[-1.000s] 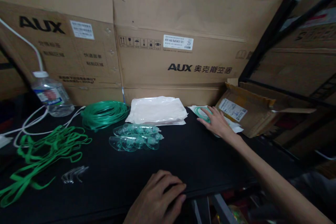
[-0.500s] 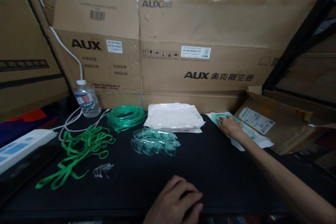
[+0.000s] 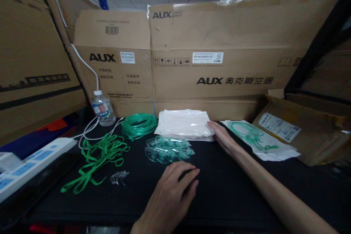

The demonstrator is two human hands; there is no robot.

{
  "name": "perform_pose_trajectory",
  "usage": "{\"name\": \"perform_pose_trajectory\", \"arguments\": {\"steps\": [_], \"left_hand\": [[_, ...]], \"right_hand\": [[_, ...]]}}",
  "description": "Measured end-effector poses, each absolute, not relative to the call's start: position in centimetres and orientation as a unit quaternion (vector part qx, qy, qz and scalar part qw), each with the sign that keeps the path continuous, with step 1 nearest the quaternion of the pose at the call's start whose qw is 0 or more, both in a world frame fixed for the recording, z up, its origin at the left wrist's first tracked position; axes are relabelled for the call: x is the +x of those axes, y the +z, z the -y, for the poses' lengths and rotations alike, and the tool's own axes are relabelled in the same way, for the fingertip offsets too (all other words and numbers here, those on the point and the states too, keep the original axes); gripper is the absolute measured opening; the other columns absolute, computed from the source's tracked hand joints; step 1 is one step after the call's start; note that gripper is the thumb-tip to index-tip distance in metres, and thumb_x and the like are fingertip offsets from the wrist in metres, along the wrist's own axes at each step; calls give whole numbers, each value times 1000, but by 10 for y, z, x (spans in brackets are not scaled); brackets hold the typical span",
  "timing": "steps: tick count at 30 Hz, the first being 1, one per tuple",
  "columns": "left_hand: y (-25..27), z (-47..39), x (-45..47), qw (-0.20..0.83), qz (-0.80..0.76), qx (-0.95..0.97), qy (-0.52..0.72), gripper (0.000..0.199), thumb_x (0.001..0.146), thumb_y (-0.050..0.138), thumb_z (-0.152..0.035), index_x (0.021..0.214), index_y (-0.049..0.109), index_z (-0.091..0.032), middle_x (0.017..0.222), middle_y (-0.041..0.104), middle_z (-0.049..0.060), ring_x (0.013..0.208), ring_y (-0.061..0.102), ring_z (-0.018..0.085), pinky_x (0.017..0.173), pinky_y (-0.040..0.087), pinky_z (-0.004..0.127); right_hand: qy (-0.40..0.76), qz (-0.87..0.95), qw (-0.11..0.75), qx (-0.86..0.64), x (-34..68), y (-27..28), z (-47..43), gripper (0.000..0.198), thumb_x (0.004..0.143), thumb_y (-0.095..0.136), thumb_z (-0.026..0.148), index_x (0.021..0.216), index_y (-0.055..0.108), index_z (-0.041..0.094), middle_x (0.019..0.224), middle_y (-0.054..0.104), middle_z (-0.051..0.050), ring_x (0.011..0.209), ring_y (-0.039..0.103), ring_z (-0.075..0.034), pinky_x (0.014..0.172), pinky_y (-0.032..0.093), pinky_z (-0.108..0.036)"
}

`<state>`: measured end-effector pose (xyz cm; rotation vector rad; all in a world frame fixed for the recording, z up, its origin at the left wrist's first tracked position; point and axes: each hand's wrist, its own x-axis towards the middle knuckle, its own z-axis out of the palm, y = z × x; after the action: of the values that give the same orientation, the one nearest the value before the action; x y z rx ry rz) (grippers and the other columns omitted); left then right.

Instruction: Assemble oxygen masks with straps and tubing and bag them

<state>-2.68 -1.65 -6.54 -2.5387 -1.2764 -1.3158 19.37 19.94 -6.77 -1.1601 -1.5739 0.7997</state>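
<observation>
My right hand [image 3: 223,137] reaches forward, its extended fingers at the right edge of a stack of white pouches [image 3: 184,123]. My left hand [image 3: 171,188] is over the near middle of the black table, fingers loosely bent and parted from the thumb, holding nothing. Just beyond it lie two rows of clear green plastic masks [image 3: 169,150]. Right of the stack rests a white pouch with green tubing [image 3: 246,133] showing. A coil of green tubing [image 3: 139,126], a tangle of green elastic straps [image 3: 102,153] and several small, thin clear pieces [image 3: 119,177] lie to the left.
A labelled plastic bottle [image 3: 104,111], white cables and a white power strip [image 3: 35,162] stand at the left. Tall cardboard panels [image 3: 175,95] wall off the back. An opened cardboard box [image 3: 307,131] sits at the right end of the black table [image 3: 219,197].
My right hand has left the pouch with green tubing and moved left to the white stack. My left hand has moved slightly forward and left. The camera view has shifted a little.
</observation>
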Motion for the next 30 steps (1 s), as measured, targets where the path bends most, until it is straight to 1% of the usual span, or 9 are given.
{"name": "perform_pose_trajectory", "arguments": {"steps": [5,12,17,20,22,23,25,27,30], "left_hand": [[-70,21,-40,3,414,-800,-434,31,99,59,-12,128,64,-21,117,71,7,110,68,20,96,60,37],[-75,32,-46,-4,427,-801,-420,29,101,57,-15,127,65,-23,116,71,7,106,70,20,93,63,35],[-79,38,-53,6,432,-797,-422,28,102,56,-16,127,65,-23,115,72,6,106,71,19,93,62,32],[-83,42,-60,11,440,-791,-424,27,101,56,-16,126,65,-24,113,72,5,104,71,18,92,62,29],[-83,41,-66,23,454,-781,-428,28,101,57,-16,127,65,-25,114,71,5,105,70,18,93,61,30],[-81,38,-69,34,463,-775,-429,29,101,58,-16,128,64,-25,116,71,5,106,70,18,94,61,32],[-74,28,-73,70,478,-764,-428,32,100,60,-17,131,61,-25,120,70,6,111,68,21,98,59,38],[-64,14,-76,104,488,-761,-414,36,99,62,-19,135,58,-24,126,69,8,117,66,24,102,57,44],[-51,-8,-77,114,483,-781,-379,41,98,64,-24,139,56,-22,131,67,10,123,64,26,105,55,47]], "right_hand": [[413,614,470,-482,183,-66,-198,35,100,66,34,131,62,18,132,65,-10,109,69,-26,90,59,-47],[416,607,471,-486,173,-60,-194,34,100,65,34,131,62,19,132,65,-10,109,68,-26,91,59,-47],[343,622,497,-498,182,-51,-188,34,100,66,34,130,62,19,132,65,-10,108,69,-26,90,60,-47],[251,622,540,-509,192,-41,-167,31,102,61,38,127,64,20,133,66,-11,114,66,-28,97,55,-50],[199,645,549,-492,192,-35,-143,35,104,51,44,123,67,20,128,70,-13,120,64,-32,105,49,-52],[188,673,537,-473,189,-33,-128,35,102,54,46,121,69,20,124,73,-13,116,66,-33,104,50,-51],[183,741,488,-423,178,-31,-100,27,97,62,41,114,73,23,119,76,-10,110,70,-30,101,53,-48],[182,795,442,-373,164,-32,-80,27,93,68,33,118,74,26,122,75,-8,114,69,-28,104,54,-45],[168,830,407,-343,147,-37,-69,36,91,70,26,127,71,23,129,71,-11,121,67,-28,109,51,-45]]}}
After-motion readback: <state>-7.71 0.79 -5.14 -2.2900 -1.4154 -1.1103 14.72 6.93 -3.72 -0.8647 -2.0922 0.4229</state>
